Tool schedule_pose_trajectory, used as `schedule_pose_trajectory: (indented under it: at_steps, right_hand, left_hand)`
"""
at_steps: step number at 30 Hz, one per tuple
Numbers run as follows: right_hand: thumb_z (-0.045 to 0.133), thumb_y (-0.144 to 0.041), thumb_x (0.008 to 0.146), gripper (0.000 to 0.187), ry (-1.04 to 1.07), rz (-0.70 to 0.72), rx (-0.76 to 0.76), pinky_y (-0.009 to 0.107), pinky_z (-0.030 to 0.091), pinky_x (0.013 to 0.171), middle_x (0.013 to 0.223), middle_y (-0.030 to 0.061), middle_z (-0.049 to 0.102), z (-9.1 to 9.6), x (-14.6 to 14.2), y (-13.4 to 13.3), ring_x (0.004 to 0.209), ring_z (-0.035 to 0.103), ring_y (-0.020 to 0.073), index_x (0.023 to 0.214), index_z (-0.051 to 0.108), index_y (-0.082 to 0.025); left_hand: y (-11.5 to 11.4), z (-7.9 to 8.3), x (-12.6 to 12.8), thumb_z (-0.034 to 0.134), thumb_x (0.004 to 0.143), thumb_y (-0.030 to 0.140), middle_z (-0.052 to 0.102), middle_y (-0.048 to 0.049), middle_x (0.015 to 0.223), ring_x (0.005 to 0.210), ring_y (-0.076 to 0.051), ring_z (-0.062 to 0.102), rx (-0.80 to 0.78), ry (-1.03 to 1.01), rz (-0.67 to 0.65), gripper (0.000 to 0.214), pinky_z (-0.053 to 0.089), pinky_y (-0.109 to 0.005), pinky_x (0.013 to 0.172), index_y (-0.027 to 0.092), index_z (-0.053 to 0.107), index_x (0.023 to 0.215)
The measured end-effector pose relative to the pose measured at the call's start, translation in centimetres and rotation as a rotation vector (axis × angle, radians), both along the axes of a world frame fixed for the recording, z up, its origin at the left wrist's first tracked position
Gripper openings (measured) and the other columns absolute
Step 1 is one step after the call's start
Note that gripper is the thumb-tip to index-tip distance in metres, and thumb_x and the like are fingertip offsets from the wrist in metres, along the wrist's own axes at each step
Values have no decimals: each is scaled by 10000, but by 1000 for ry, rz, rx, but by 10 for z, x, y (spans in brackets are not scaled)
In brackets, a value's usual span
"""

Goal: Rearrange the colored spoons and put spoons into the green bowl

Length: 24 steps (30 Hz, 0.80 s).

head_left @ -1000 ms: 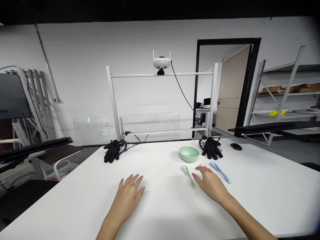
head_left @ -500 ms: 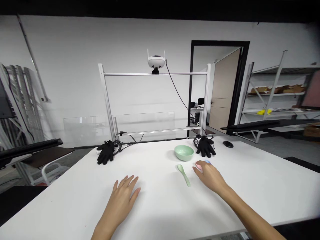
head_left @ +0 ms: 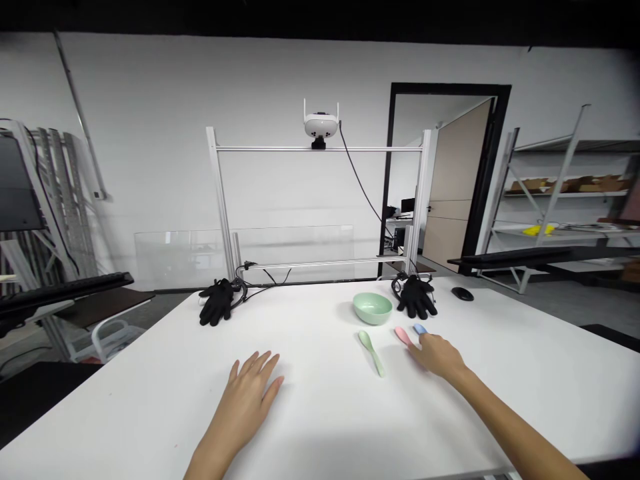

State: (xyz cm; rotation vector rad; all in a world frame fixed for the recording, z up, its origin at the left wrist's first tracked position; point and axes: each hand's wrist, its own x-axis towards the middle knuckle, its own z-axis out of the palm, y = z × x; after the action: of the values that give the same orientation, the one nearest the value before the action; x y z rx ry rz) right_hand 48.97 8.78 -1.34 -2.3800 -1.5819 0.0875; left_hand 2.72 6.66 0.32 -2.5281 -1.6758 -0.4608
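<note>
My left hand (head_left: 253,393) lies flat on the white table (head_left: 330,420), fingers spread, holding nothing. My right hand (head_left: 441,357) rests further right with its fingers curled down on the handle of a pink spoon (head_left: 401,333). The head of a blue spoon (head_left: 419,329) shows just beyond that hand; its handle is hidden under it. A green spoon (head_left: 371,351) lies apart to the left of the right hand. Behind the spoons stands a pale green bowl (head_left: 373,307).
Two black gloves lie at the back of the table, one on the left (head_left: 217,301) and one on the right (head_left: 417,297), beside an aluminium frame (head_left: 320,149) carrying a white camera (head_left: 321,125). A black mouse (head_left: 463,293) sits far right.
My right hand has moved right, from lying over the pink spoon to curling on its handle and covering the blue spoon's handle. The left hand stays flat. The view shifted slightly.
</note>
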Motion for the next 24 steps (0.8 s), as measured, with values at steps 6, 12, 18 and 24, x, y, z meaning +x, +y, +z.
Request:
schedule_pose_trajectory:
  at_steps: [6,12,18,24]
  right_hand:
    - [422,-438,949,395,-35,-6,-121,383,486,738,1034,191,714,-20,12,9,939,692,321,904,686,-147]
    - [417,-371,946,318,-30,-10,-144,357,473,725,1075,181,704,-25,15,13,951,695,305,906,657,-165]
    - [402,-371,955,315,-46,-12,-93,344,458,703,1037,163,714,-12,12,9,920,692,296,939,652,-181]
    - [412,-397,957,366,-90,37,-8,344,452,703,968,161,723,30,-2,19,903,691,298,896,696,-176]
  left_hand:
    - [1,-3,-1,349,1048,499,531,-84,1559,1487,-332,408,-17,5,4,552,291,-614,1209,241,524,1504]
    - [2,-5,-1,354,1050,500,533,-72,1559,1487,-323,410,-18,17,11,536,294,-600,1211,263,527,1499]
    - [1,-5,-1,372,1048,498,549,-69,1546,1481,-326,419,-9,-2,8,520,305,-602,1205,274,543,1485]
    - [3,-5,0,359,1051,494,532,-88,1558,1487,-337,406,-32,6,10,548,285,-618,1210,234,526,1504]
